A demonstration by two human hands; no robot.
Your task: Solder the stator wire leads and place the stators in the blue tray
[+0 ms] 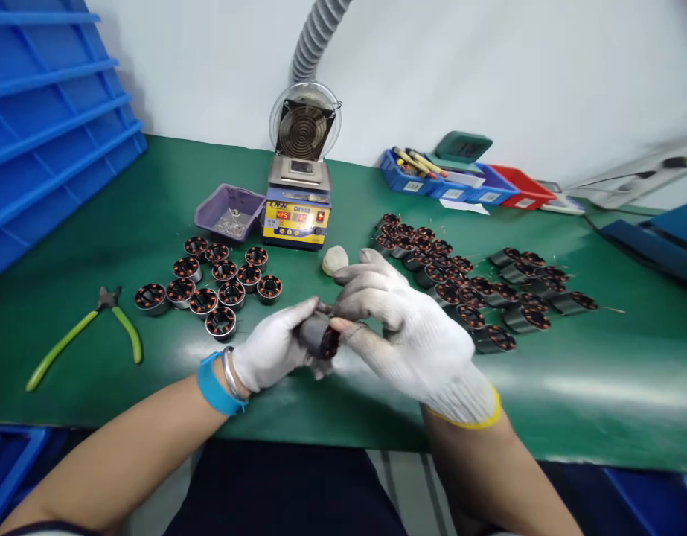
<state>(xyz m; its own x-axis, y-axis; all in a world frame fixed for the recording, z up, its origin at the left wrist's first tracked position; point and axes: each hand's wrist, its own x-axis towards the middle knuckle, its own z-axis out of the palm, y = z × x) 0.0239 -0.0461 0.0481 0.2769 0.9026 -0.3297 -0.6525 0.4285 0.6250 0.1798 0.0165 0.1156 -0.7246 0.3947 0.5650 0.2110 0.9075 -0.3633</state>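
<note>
My left hand (276,346), in a white glove, is closed around a motor stator (316,335), a dark grey ring with copper windings at its end. The stator is tilted on its side above the table's front part. From the right, my gloved right hand (404,320) pinches at the stator's rim with thumb and forefinger; its other fingers are bent and raised. Whether a thin wire lies in that pinch is too small to tell. Further stators (203,301) stand in a group to the left, and a larger group of stators (449,290) is at the right.
Green-handled cutters (106,299) lie at the left of the green table (170,402). Behind are a purple bin (209,216), a yellow-fronted soldering unit (295,223), a fume fan (304,130) and a pale round lump (335,260). Blue bins (410,184) and a red bin (522,195) line the back right.
</note>
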